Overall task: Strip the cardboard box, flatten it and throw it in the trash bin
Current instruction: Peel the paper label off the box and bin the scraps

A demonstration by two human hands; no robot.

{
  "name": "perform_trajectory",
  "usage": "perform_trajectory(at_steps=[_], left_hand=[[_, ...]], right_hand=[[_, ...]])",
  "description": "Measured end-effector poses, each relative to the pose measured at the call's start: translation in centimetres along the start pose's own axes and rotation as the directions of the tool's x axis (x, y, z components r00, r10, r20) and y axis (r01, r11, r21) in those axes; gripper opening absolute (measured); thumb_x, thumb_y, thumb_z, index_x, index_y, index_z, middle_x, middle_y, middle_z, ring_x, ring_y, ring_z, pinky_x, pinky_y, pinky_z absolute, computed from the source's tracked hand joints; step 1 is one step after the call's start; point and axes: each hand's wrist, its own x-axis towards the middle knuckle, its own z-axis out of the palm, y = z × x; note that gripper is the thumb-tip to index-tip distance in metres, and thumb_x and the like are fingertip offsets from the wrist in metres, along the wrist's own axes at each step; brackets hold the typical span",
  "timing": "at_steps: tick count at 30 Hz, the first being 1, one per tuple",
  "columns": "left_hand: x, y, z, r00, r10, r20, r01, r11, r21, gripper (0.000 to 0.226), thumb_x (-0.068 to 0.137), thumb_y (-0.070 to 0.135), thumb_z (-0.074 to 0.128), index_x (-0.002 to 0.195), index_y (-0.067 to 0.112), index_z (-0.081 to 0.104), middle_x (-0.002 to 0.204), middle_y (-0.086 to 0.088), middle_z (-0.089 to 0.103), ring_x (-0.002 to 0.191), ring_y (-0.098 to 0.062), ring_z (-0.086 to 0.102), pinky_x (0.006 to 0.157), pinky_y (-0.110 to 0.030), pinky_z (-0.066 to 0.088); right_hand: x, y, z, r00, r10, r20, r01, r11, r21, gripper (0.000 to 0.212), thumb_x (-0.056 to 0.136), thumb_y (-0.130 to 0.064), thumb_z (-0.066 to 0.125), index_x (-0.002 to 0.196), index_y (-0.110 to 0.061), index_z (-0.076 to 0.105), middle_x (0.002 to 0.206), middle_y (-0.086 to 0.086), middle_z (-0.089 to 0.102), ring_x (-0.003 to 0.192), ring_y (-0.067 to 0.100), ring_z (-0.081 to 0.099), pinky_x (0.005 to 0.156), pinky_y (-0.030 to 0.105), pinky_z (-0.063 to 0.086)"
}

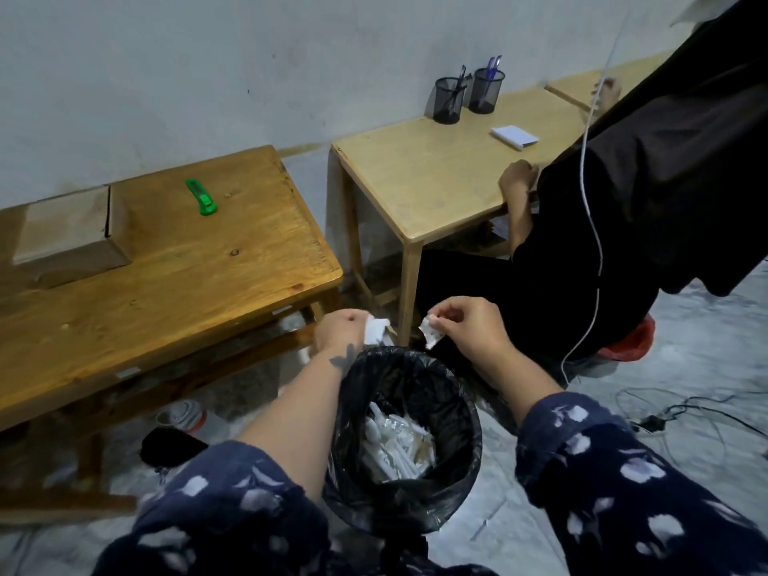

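A brown cardboard box (70,234) lies on the dark wooden table (174,284) at the far left, its top flaps shut. A trash bin (403,442) lined with a black bag stands on the floor in front of me, with white scraps inside. Both my hands hover just beyond the bin's far rim. My left hand (343,330) is shut on a crumpled white scrap (376,329). My right hand (465,326) pinches another small white scrap (432,332) between thumb and fingers. The two scraps are apart.
A green box cutter (202,197) lies on the dark table. A lighter table (440,176) to the right holds two pen cups (465,97) and a notepad (514,137). Another person in black (623,201) sits at it. Cables (665,413) run over the floor at right.
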Motion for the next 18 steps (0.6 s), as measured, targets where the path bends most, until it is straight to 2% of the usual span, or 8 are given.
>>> perform_trajectory(at_steps=[2,3,6,9,11,13,15,18], left_hand=[[-0.9,-0.4,1.7,0.995,0.060,0.076,-0.060,0.998,0.007,0.022,0.086,0.031,0.054,0.087,0.028,0.075,0.106,-0.001,0.072,0.101,-0.024,0.061,0.090,-0.036,0.050],[-1.3,-0.6,2.4,0.990,0.077,0.120,-0.076,0.997,-0.007,0.021,0.086,0.031,0.056,0.090,0.027,0.077,0.104,-0.001,0.072,0.099,-0.023,0.061,0.089,-0.035,0.050],[-1.1,-1.7,3.7,0.979,0.110,0.173,-0.116,0.993,0.020,0.023,0.092,0.029,0.054,0.098,0.024,0.076,0.108,-0.002,0.072,0.102,-0.022,0.061,0.082,-0.029,0.045],[-0.8,-2.9,5.0,0.968,0.120,0.221,-0.139,0.988,0.074,0.030,0.097,0.029,0.044,0.103,0.028,0.073,0.116,0.000,0.068,0.110,-0.023,0.058,0.091,-0.032,0.044],[-0.7,-3.6,5.9,0.957,0.068,0.280,-0.084,0.995,0.044,0.032,0.099,0.026,0.039,0.102,0.030,0.071,0.116,0.002,0.064,0.108,-0.021,0.055,0.096,-0.034,0.042],[-0.3,-4.7,6.9,0.936,-0.001,0.353,0.020,0.999,-0.050,0.031,0.100,0.021,0.038,0.100,0.029,0.068,0.121,0.002,0.059,0.109,-0.020,0.053,0.094,-0.032,0.040],[-0.1,-5.9,7.8,0.916,-0.082,0.392,0.125,0.989,-0.084,0.029,0.100,0.018,0.041,0.117,0.021,0.063,0.133,-0.001,0.054,0.119,-0.022,0.051,0.092,-0.028,0.038],[-0.2,-7.1,7.9,0.921,-0.165,0.353,0.187,0.982,-0.030,0.033,0.098,0.024,0.045,0.129,0.019,0.058,0.130,0.001,0.055,0.121,-0.022,0.050,0.090,-0.026,0.036]], right_hand=[[-0.2,0.8,0.6,0.999,0.038,0.030,-0.037,0.999,-0.015,0.015,0.078,-0.007,0.074,0.092,-0.012,0.075,0.071,-0.001,0.067,0.064,0.004,0.059,0.060,0.004,0.041],[-0.3,1.0,1.0,0.997,0.057,0.045,-0.056,0.998,-0.030,0.015,0.077,-0.006,0.074,0.091,-0.012,0.075,0.072,-0.001,0.068,0.065,0.004,0.060,0.062,0.006,0.043],[-0.8,2.1,2.0,0.987,0.125,0.100,-0.118,0.990,-0.074,0.006,0.074,-0.010,0.077,0.075,-0.016,0.077,0.074,-0.002,0.072,0.073,0.011,0.067,0.074,0.027,0.055],[-1.3,3.8,2.8,0.984,0.127,0.126,-0.112,0.987,-0.117,0.005,0.074,-0.010,0.078,0.078,-0.014,0.077,0.076,-0.009,0.064,0.079,0.013,0.065,0.080,0.033,0.054],[-1.6,4.7,3.4,0.980,0.135,0.146,-0.115,0.984,-0.138,0.013,0.077,-0.012,0.076,0.090,-0.016,0.077,0.083,-0.008,0.066,0.085,0.013,0.064,0.083,0.030,0.052],[-1.8,5.7,4.0,0.965,0.175,0.197,-0.148,0.978,-0.144,0.025,0.081,-0.013,0.072,0.106,-0.018,0.073,0.089,-0.002,0.069,0.085,0.012,0.064,0.080,0.026,0.050],[-1.9,6.7,4.5,0.950,0.208,0.233,-0.166,0.969,-0.185,0.034,0.084,-0.015,0.069,0.117,-0.021,0.067,0.090,-0.003,0.067,0.086,0.013,0.063,0.077,0.024,0.047],[-1.9,8.1,5.1,0.931,0.263,0.255,-0.209,0.953,-0.219,0.031,0.087,-0.020,0.067,0.118,-0.022,0.066,0.101,0.000,0.069,0.097,0.016,0.063,0.084,0.026,0.046]])
